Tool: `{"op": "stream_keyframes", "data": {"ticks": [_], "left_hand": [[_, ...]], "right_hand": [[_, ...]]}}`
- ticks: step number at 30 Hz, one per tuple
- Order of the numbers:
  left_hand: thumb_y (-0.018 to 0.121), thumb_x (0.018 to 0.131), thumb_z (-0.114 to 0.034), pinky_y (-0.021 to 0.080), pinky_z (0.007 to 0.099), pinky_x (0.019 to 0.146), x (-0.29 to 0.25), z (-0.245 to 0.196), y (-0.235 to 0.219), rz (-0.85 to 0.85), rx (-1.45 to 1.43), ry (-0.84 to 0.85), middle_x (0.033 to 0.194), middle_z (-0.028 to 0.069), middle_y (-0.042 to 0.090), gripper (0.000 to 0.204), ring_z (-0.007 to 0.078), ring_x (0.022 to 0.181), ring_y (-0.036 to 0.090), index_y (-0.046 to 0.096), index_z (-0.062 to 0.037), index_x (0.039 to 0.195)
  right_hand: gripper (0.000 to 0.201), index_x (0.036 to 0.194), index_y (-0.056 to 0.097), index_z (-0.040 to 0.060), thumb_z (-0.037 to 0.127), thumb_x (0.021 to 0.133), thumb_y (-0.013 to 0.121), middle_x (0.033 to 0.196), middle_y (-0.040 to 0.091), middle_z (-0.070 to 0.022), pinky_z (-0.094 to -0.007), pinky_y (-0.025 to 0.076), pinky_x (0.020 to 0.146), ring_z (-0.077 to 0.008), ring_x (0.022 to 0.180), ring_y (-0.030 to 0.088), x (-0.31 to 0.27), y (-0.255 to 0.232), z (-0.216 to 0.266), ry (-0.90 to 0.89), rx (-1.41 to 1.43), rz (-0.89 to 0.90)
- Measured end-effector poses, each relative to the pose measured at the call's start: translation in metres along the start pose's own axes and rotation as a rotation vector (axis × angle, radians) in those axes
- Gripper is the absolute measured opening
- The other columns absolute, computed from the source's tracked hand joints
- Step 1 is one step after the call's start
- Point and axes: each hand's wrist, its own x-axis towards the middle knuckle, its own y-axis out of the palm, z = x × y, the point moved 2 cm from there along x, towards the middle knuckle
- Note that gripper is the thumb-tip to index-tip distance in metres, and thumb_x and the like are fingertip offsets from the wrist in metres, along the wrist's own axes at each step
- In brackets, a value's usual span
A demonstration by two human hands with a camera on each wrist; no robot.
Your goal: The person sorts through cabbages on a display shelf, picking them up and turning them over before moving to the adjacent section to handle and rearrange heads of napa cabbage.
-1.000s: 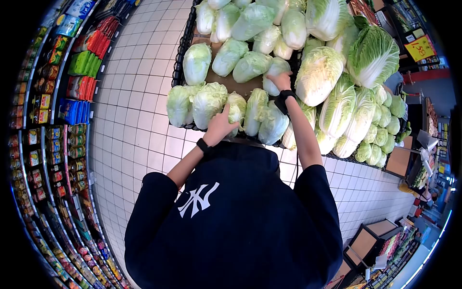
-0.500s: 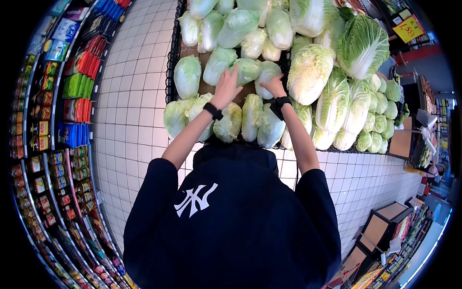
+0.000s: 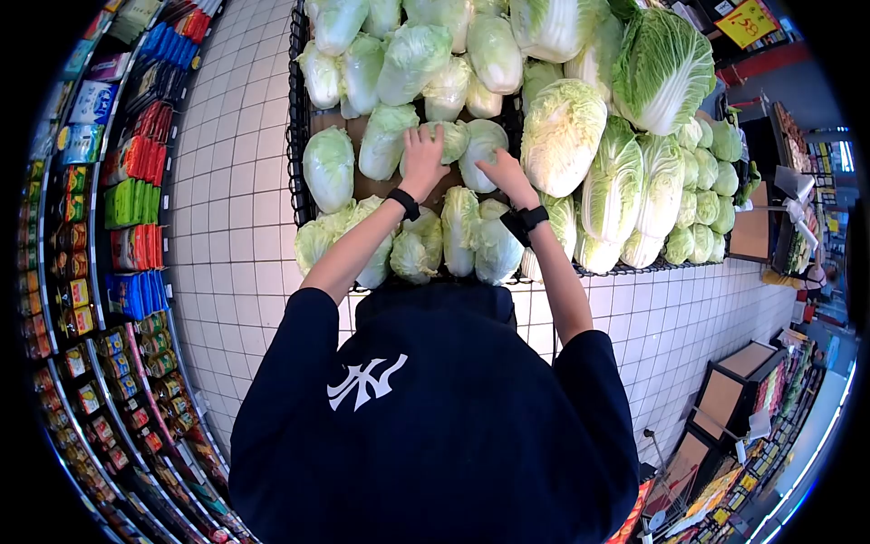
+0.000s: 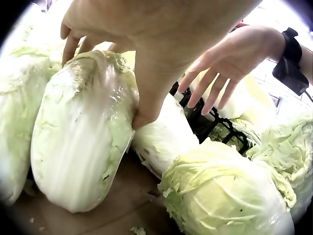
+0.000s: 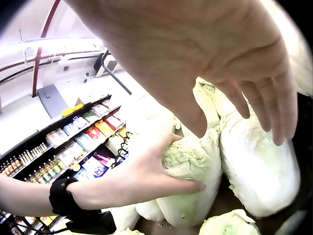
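In the head view, my left hand (image 3: 423, 165) lies over a pale green cabbage (image 3: 453, 140) in the middle row. The left wrist view shows its fingers over the top of that cabbage (image 4: 80, 137) and the thumb (image 4: 145, 110) against its side. My right hand (image 3: 509, 179) is just right of it, beside another cabbage (image 3: 482, 152). Seen from the right wrist, the right hand (image 5: 215, 54) has loosely extended fingers over this cabbage (image 5: 259, 166); contact is hard to tell. The left hand (image 5: 142, 176) grips its cabbage (image 5: 190, 196) alongside.
A front row of cabbages (image 3: 460, 231) lies nearest the body. Larger napa cabbages (image 3: 564, 136) are piled to the right, past a black crate wall (image 4: 215, 125). More cabbages (image 3: 415, 63) lie behind. Stocked shelves (image 3: 136, 245) stand left across the tiled floor (image 3: 231, 181).
My left hand has left the front-row cabbage, reached farther in and taken hold of a middle-row one. The right hand has drawn back slightly from the top of its cabbage.
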Motion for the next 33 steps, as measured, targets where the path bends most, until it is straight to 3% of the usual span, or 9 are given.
{"op": "stream_keyframes", "data": {"ticks": [2, 6, 13, 19, 21, 24, 25, 28, 33], "left_hand": [[0.085, 0.053, -0.030, 0.032, 0.0471, 0.098, -0.003, 0.003, 0.000, -0.011, -0.013, 0.008, 0.113, 0.0207, 0.051, 0.087, 0.0371, 0.105, 0.047, 0.046, -0.0033, 0.127], [0.084, 0.053, -0.036, 0.034, 0.0446, 0.094, -0.002, 0.011, -0.009, -0.033, -0.137, -0.118, 0.109, 0.0221, 0.054, 0.080, 0.0368, 0.099, 0.054, 0.054, -0.0013, 0.118], [0.082, 0.056, -0.040, 0.034, 0.0456, 0.093, -0.008, 0.013, -0.007, 0.101, -0.196, -0.206, 0.112, 0.0250, 0.053, 0.084, 0.0390, 0.098, 0.056, 0.052, 0.0012, 0.122], [0.080, 0.063, -0.028, 0.047, 0.0435, 0.077, -0.016, 0.014, -0.008, 0.147, -0.121, -0.106, 0.111, 0.0239, 0.051, 0.068, 0.0388, 0.096, 0.057, 0.051, 0.0038, 0.116], [0.075, 0.070, -0.024, 0.049, 0.0468, 0.077, -0.012, 0.038, -0.017, 0.128, -0.433, -0.123, 0.112, 0.0243, 0.049, 0.063, 0.0427, 0.096, 0.055, 0.049, 0.0052, 0.119], [0.071, 0.076, -0.026, 0.045, 0.0488, 0.085, -0.005, 0.083, -0.029, 0.055, -0.337, -0.214, 0.115, 0.0290, 0.046, 0.069, 0.0470, 0.103, 0.050, 0.039, 0.0065, 0.127], [0.071, 0.076, -0.031, 0.044, 0.0490, 0.089, -0.003, 0.094, -0.031, -0.060, -0.271, -0.260, 0.117, 0.0308, 0.045, 0.075, 0.0480, 0.107, 0.048, 0.035, 0.0070, 0.130], [0.077, 0.070, -0.042, 0.041, 0.0484, 0.096, 0.010, 0.114, -0.004, 0.061, -0.400, -0.396, 0.121, 0.0345, 0.042, 0.094, 0.0494, 0.113, 0.043, 0.029, 0.0080, 0.133], [0.082, 0.060, -0.050, 0.040, 0.0484, 0.098, 0.017, 0.108, 0.015, 0.093, -0.400, -0.488, 0.124, 0.0355, 0.040, 0.110, 0.0496, 0.116, 0.043, 0.025, 0.0081, 0.134]], "right_hand": [[0.065, 0.126, 0.049, -0.0088, 0.036, 0.081, 0.064, 0.113, 0.060, -0.0315, -0.0398, 0.047, 0.093, -0.0397, 0.109, 0.059, 0.001, 0.002, 0.004, -0.065, 0.058, 0.059], [0.062, 0.124, 0.052, -0.0097, 0.033, 0.081, 0.065, 0.113, 0.061, -0.0296, -0.0382, 0.047, 0.093, -0.0380, 0.108, 0.060, 0.016, 0.018, 0.002, -0.088, 0.065, 0.147], [0.094, 0.134, 0.040, -0.0088, 0.036, 0.063, 0.081, 0.126, 0.053, -0.0311, -0.0347, 0.045, 0.095, -0.0314, 0.115, 0.057, -0.006, 0.008, 0.059, -0.093, 0.226, 0.437], [0.096, 0.127, 0.044, -0.0130, 0.042, 0.059, 0.083, 0.123, 0.055, -0.0282, -0.0367, 0.043, 0.097, -0.0339, 0.115, 0.055, 0.040, 0.069, 0.017, -0.212, 0.284, 0.569], [0.107, 0.129, 0.036, -0.0187, 0.045, 0.058, 0.085, 0.121, 0.055, -0.0300, -0.0362, 0.044, 0.097, -0.0357, 0.114, 0.056, 0.029, 0.057, 0.033, -0.086, 0.053, 0.436], [0.124, 0.133, 0.018, -0.0232, 0.047, 0.057, 0.086, 0.120, 0.054, -0.0341, -0.0354, 0.045, 0.096, -0.0367, 0.115, 0.056, 0.023, 0.086, 0.033, -0.096, 0.053, 0.177], [0.124, 0.133, 0.018, -0.0232, 0.047, 0.057, 0.086, 0.120, 0.054, -0.0341, -0.0354, 0.045, 0.096, -0.0367, 0.115, 0.056, 0.020, 0.093, 0.035, -0.096, 0.057, 0.180], [0.139, 0.134, -0.006, -0.0217, 0.048, 0.058, 0.087, 0.122, 0.049, -0.0384, -0.0368, 0.046, 0.096, -0.0403, 0.116, 0.054, 0.018, 0.102, 0.049, 0.036, 0.233, 0.154], [0.127, 0.132, 0.005, -0.0177, 0.041, 0.056, 0.089, 0.116, 0.050, -0.0395, -0.0405, 0.046, 0.094, -0.0454, 0.110, 0.054, 0.023, 0.119, 0.050, 0.046, 0.222, -0.024]]}}
